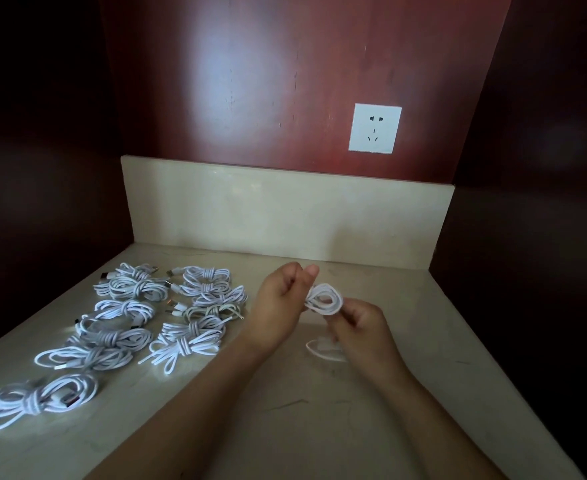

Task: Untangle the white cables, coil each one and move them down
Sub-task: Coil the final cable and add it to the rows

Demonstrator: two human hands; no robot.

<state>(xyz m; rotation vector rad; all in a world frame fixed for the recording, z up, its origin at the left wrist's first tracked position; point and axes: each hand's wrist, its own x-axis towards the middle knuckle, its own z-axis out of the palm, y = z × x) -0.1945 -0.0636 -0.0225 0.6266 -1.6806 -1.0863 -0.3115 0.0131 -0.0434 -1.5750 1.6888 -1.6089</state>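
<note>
A white cable, wound into a small bundle of loops, hangs above the counter between my two hands. My right hand grips the lower part of the bundle with curled fingers. My left hand is just left of it with fingers curled and thumb up; whether it pinches a strand is hidden. Another loop of the cable shows below my right hand, over the counter. Several coiled white cables lie in rows on the left half of the counter.
The beige stone counter ends in a low backsplash at the rear. A white wall socket sits on the red panel above. Dark walls close in on both sides.
</note>
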